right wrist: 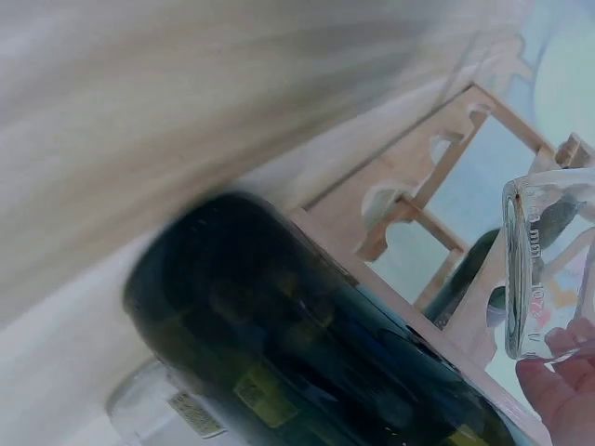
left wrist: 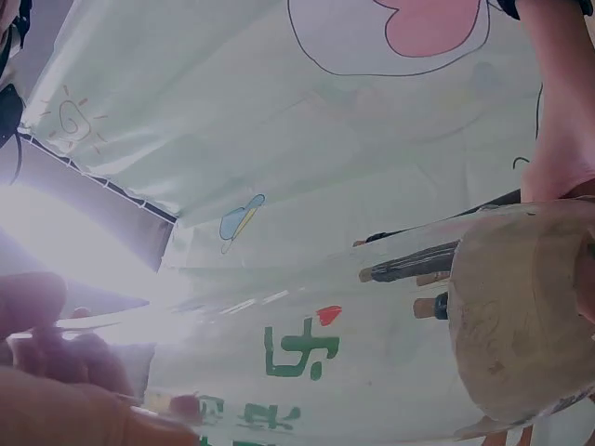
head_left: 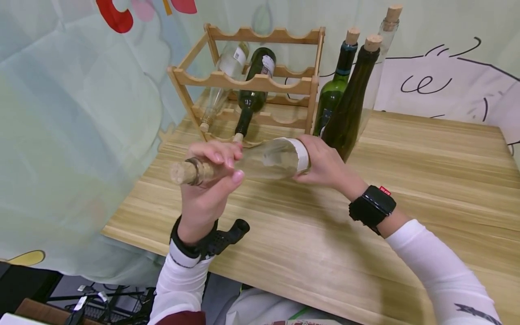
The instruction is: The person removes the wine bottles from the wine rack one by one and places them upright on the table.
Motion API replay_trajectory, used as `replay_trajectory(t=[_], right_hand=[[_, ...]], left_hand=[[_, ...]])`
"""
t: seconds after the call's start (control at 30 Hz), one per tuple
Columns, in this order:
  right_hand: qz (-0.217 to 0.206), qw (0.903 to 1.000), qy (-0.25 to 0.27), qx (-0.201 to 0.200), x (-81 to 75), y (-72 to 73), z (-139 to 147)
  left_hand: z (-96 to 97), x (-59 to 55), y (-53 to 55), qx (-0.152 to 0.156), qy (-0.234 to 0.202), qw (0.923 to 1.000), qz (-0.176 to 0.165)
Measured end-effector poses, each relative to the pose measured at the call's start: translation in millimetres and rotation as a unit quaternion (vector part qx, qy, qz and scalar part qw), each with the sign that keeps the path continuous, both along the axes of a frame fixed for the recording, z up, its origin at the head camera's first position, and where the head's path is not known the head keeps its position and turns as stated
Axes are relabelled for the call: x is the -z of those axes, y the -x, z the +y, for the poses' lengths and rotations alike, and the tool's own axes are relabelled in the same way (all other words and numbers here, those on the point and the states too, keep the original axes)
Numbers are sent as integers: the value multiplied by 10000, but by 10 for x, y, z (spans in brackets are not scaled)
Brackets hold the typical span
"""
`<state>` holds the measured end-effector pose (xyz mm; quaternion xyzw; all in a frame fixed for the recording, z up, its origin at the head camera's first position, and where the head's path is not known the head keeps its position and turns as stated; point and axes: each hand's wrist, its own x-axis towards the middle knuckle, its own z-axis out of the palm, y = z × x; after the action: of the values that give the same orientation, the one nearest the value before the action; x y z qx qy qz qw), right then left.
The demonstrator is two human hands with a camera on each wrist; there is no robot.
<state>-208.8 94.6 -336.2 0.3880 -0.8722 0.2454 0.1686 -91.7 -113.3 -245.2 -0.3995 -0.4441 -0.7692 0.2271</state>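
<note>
A clear glass wine bottle (head_left: 264, 164) with a cork (head_left: 183, 173) in its mouth lies nearly level above the table, its neck toward the left. My left hand (head_left: 201, 203) holds it around the neck, thumb and fingers curled over the glass. At the other end my right hand (head_left: 325, 164) grips the base beside a whitish label (left wrist: 521, 307). In the right wrist view the bottle's thick bottom (right wrist: 521, 269) shows at the right edge. Close behind the right hand stands a dark corked bottle (head_left: 352, 106).
A wooden wine rack (head_left: 294, 85) at the back holds a clear bottle (head_left: 233, 63) and a dark green bottle (head_left: 253, 97), necks toward me. Right of it stand a green bottle (head_left: 331, 97) and a tall clear bottle (head_left: 375, 83), both corked. The wooden table (head_left: 443, 180) extends right.
</note>
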Motion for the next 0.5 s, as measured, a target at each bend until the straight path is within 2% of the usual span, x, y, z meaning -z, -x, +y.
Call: replay_trajectory(t=[0.5], right_hand=[[-613, 9955, 699, 188, 304, -220, 279]], left_hand=[[297, -40, 124, 180, 875, 9950, -447]])
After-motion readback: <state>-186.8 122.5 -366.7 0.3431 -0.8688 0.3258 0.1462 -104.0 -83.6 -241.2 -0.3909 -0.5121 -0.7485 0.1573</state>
